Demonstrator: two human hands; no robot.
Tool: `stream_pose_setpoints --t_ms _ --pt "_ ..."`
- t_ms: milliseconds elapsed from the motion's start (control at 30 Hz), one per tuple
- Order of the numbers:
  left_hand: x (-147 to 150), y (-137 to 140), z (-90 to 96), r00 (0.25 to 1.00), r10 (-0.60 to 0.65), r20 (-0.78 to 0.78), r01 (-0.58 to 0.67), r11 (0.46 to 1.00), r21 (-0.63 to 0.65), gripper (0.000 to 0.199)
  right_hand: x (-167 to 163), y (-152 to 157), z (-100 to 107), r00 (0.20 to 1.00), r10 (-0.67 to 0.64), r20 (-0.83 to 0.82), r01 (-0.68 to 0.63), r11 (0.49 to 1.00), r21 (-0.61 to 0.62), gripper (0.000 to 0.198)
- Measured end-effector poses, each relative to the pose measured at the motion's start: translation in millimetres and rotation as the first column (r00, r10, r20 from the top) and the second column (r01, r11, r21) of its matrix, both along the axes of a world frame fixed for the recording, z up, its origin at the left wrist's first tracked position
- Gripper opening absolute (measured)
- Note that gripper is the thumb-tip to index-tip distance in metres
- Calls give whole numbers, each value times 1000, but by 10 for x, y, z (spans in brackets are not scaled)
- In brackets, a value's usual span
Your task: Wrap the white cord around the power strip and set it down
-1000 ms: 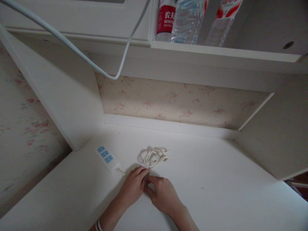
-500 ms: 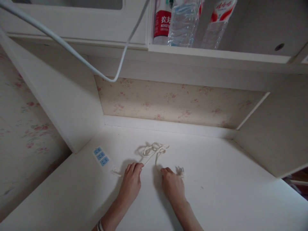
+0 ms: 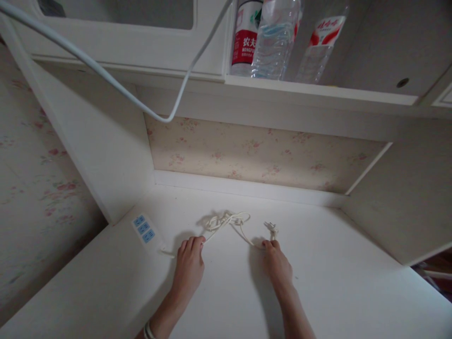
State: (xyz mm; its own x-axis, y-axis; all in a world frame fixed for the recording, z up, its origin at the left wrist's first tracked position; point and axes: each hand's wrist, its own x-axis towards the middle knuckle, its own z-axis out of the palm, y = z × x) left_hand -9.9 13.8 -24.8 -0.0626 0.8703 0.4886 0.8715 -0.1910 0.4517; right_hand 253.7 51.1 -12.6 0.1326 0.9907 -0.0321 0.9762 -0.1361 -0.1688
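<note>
A white power cord (image 3: 226, 220) lies in a loose tangle on the white desk. My left hand (image 3: 190, 256) is closed on the cord at the strip's side of the tangle. My right hand (image 3: 277, 261) pinches the cord near its other end, just below the plug (image 3: 271, 228), whose metal prongs point away from me. To the left of my left hand rests a white power strip (image 3: 144, 230) with blue socket faces. A short piece of cord runs from the strip toward my left hand.
White desktop (image 3: 226, 301) stretches around both hands. A flowered wall panel (image 3: 247, 148) closes the back. Overhead, a shelf (image 3: 318, 92) holds clear water bottles (image 3: 273, 42). A thick pale cable (image 3: 123, 92) hangs in front at upper left.
My right hand has moved right, drawing its length of cord and the plug with it. My left hand has shifted slightly left. The tangle looks more spread out, and the view has tilted a little upward.
</note>
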Motion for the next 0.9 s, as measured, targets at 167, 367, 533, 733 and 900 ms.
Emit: stream_pose_setpoints --t_ms 167,367,533,733,900 --pt "12 -24 5 998 -8 -63 3 997 -82 29 116 78 -63 999 -29 28 29 1000 -1 45" --pt "24 -61 37 993 -20 -115 -1 984 -181 29 -134 80 -101 988 154 -7 -152 982 114 31" --pt "24 -68 30 988 -43 -148 7 972 -233 28 -245 71 -141 985 174 -17 -169 971 170 29" --pt "0 -70 34 983 -84 -165 48 976 -211 26 -221 111 -198 972 80 -223 -2 943 332 38" --pt "7 -65 35 988 -86 -128 62 981 -186 23 -216 181 -234 871 170 -461 104 853 512 36"
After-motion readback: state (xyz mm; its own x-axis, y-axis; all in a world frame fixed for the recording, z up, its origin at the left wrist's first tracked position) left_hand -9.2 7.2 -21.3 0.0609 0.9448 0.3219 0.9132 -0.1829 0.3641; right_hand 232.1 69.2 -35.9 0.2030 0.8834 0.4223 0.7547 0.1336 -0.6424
